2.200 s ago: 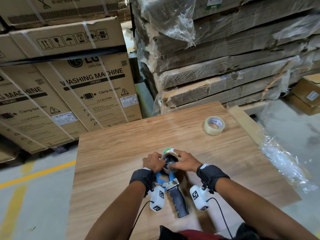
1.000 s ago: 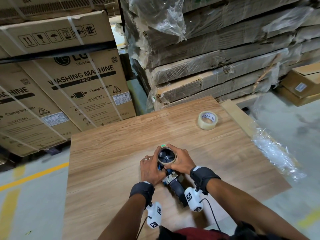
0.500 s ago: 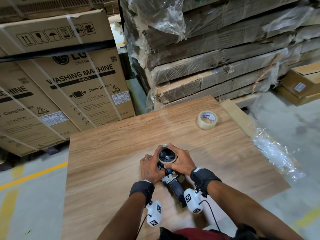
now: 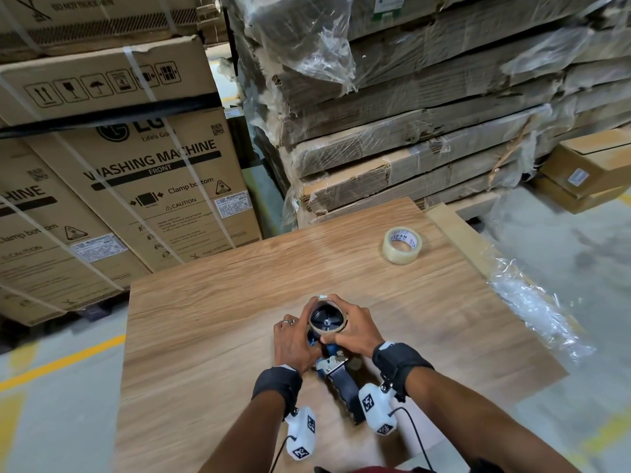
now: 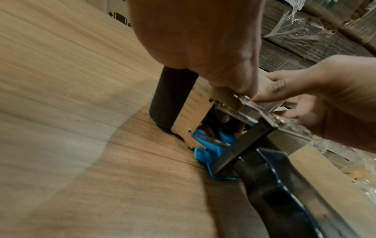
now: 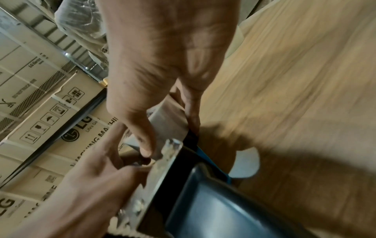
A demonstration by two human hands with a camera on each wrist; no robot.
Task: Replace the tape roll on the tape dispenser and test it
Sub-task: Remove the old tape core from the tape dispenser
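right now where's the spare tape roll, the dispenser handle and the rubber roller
spare tape roll (image 4: 402,245): head view, its outer clear band.
dispenser handle (image 4: 345,390): head view, the black grip's middle.
rubber roller (image 5: 171,98): left wrist view, its ribbed black side.

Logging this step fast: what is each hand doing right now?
Left hand: fingers curled on the tape dispenser.
Right hand: gripping the tape roll on it.

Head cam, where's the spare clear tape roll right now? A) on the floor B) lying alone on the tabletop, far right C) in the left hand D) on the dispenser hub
B: the clear tape roll lies alone on the wooden tabletop, far from both hands at the tape dispenser.
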